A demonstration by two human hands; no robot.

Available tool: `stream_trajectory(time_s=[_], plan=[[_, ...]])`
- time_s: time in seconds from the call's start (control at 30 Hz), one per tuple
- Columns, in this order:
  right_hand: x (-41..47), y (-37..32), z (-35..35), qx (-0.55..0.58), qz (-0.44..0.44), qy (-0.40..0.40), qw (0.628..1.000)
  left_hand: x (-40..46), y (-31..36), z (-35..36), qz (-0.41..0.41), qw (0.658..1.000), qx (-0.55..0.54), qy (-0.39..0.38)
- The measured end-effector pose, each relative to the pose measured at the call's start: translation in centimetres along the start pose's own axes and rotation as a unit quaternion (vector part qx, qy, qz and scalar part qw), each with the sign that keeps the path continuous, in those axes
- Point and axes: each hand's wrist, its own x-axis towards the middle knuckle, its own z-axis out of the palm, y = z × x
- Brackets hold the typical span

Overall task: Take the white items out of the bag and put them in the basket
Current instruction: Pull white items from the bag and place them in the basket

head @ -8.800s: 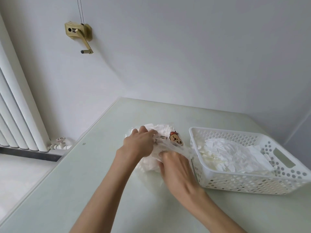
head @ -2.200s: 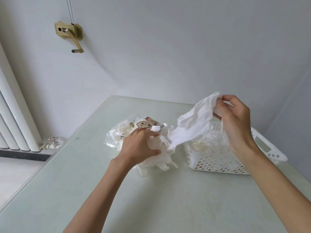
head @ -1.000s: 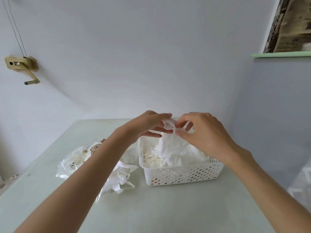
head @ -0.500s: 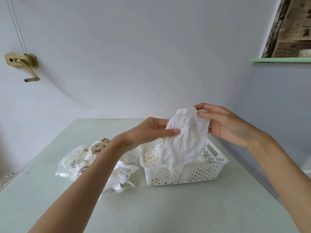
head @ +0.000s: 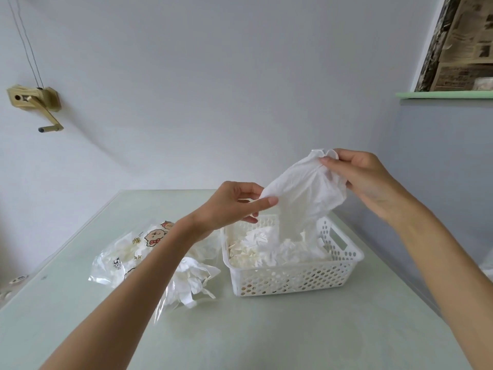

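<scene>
Over the basket (head: 293, 279) I pinch the white item (head: 306, 198) with left hand (head: 232, 206) and right hand (head: 365, 180), stretched between them so it should drop in cleanly; the bag (head: 138, 255) lies just beside the basket.

The person holds a crumpled white item (head: 306, 198) stretched between both hands above the white perforated basket (head: 293, 279). The left hand (head: 234, 204) pinches its lower left edge between thumb and fingers; the right hand (head: 360, 177) pinches its upper corner, higher up. The item's lower end hangs down into the basket, which already contains a heap of white items (head: 266, 249). Just left of the basket, a clear plastic bag (head: 128, 257) printed with cartoon faces lies on the pale green surface (head: 266, 329), white pieces (head: 192, 284) spilling from its mouth. A brass crank handle (head: 34, 102) is mounted on the wall.
</scene>
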Motion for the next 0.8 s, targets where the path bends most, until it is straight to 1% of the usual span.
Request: stream_trajectory(time_s=[0.07, 0.2, 0.27, 0.33, 0.4, 0.47, 0.5, 0.53, 0.57, 0.6, 0.63, 0.67, 0.7, 0.73, 0.77, 0.8], plan=[[0.4, 0.4, -0.8, -0.011, 0.003, 0.028, 1.000, 0.4, 0.1, 0.1, 0.006, 1.000, -0.020, 0.012], [1.4, 2.0, -1.7, 0.006, 0.003, 0.091, 0.996, 2.1, -0.3, 0.8, 0.009, 0.993, -0.064, 0.101], [1.5, 3.0, -0.3, 0.037, -0.004, 0.141, 0.989, 2.7, -1.2, 1.2, -0.005, 0.990, -0.053, 0.133], [1.2, 4.1, 2.3, 0.034, -0.025, 0.190, 0.981, 2.5, -2.3, 1.7, -0.019, 0.982, -0.067, 0.178], [0.5, 4.7, 5.3, 0.011, -0.065, 0.206, 0.976, 1.7, -2.8, 2.4, -0.017, 0.957, -0.114, 0.267], [-0.4, 4.8, 8.0, 0.027, -0.104, 0.197, 0.974, 0.9, -2.8, 3.0, -0.001, 0.915, -0.157, 0.372], [-0.8, 4.7, 9.1, 0.053, -0.113, 0.196, 0.973, 0.7, -2.7, 3.2, 0.010, 0.896, -0.154, 0.416], [-1.1, 4.6, 9.9, 0.078, -0.113, 0.200, 0.970, 0.7, -2.7, 3.4, 0.022, 0.884, -0.127, 0.449], [-1.3, 4.9, 10.3, 0.099, -0.102, 0.204, 0.969, 1.0, -2.9, 3.6, 0.028, 0.879, -0.080, 0.469], [-1.4, 5.4, 10.3, 0.105, -0.087, 0.207, 0.969, 1.4, -3.1, 3.6, 0.026, 0.881, -0.024, 0.473], [-1.2, 6.3, 9.9, 0.092, -0.068, 0.206, 0.972, 2.0, -3.5, 3.6, 0.015, 0.887, 0.041, 0.460], [-0.9, 7.4, 9.2, 0.056, -0.047, 0.202, 0.977, 2.7, -4.1, 3.5, -0.008, 0.895, 0.119, 0.430], [-0.5, 8.7, 8.2, 0.000, -0.026, 0.200, 0.979, 3.6, -4.9, 3.7, -0.047, 0.899, 0.209, 0.383], [0.0, 10.1, 7.2, -0.067, -0.005, 0.196, 0.978, 4.5, -5.9, 3.8, -0.088, 0.894, 0.294, 0.326], [0.4, 11.4, 6.1, -0.142, 0.024, 0.184, 0.972, 5.3, -6.9, 4.1, -0.113, 0.886, 0.361, 0.268], [0.8, 12.6, 5.1, -0.218, 0.060, 0.156, 0.962, 6.1, -7.9, 4.6, -0.120, 0.877, 0.413, 0.216]])
